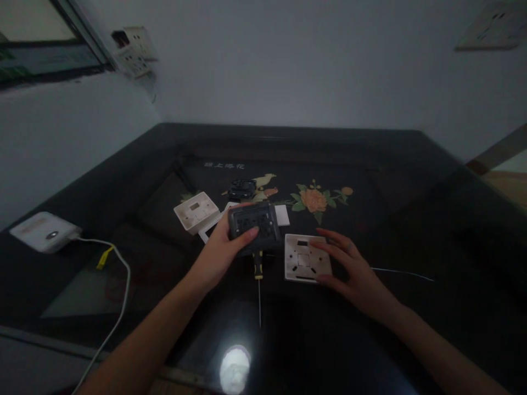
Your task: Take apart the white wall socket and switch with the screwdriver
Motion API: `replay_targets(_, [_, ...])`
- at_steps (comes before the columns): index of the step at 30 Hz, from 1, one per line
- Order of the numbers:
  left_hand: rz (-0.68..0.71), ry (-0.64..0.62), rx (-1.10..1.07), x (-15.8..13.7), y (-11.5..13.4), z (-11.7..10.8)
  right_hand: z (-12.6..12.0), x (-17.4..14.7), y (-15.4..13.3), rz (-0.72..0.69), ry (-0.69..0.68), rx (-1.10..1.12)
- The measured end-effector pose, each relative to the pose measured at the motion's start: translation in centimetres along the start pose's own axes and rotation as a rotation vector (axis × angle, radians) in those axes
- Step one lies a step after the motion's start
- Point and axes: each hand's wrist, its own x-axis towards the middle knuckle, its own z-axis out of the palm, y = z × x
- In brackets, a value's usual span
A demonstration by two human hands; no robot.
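Note:
My left hand (233, 236) is closed around a dark socket panel (254, 224), with the thumb lying across its face. Just below the panel lies a screwdriver (258, 269) with a black and yellow handle, its thin shaft pointing toward me. To the right, the fingers and thumb of my right hand (343, 263) grip the right side of a white square mounting box (302, 260) with holes and slots in its base. Another white mounting box (196, 213) sits tilted left of the panel. A small white plate (282, 215) shows behind the panel's right side.
Farther back is another black part (242, 188) on the glossy dark table (370, 159). A white device (44, 231) with a cable (125, 291) and yellow tag (104, 257) lies left. A thin wire (401, 271) extends right. Wall sockets (135, 52) are behind.

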Motion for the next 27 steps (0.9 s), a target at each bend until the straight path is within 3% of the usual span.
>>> replay_targets(3, [0.086, 0.146, 0.233, 0.1, 0.1, -2.6, 0.2, 0.0, 0.3, 0.01, -0.112, 0.034])
replay_targets(8, [-0.023, 0.238, 0.532, -1.8, -0.2, -7.1, 0.2, 0.0, 0.4, -0.001, -0.188, 0.055])
replay_targets(12, [-0.064, 0.271, 0.653, -3.5, -1.0, -9.4, 0.2, -0.1, 0.2, -0.021, -0.172, 0.058])
replay_targets(15, [-0.109, 0.205, 0.685, -4.4, -1.5, -9.3, 0.3, 0.0, 0.2, -0.028, -0.162, 0.057])
replay_targets(21, [-0.087, 0.058, 0.775, -4.6, -2.1, -7.0, -0.3, 1.1, 0.4, -0.06, -0.148, -0.005])
replay_targets(27, [-0.04, 0.133, 0.592, -4.0, -2.4, -6.1, -0.5, 5.9, -0.8, -0.115, -0.099, -0.104])
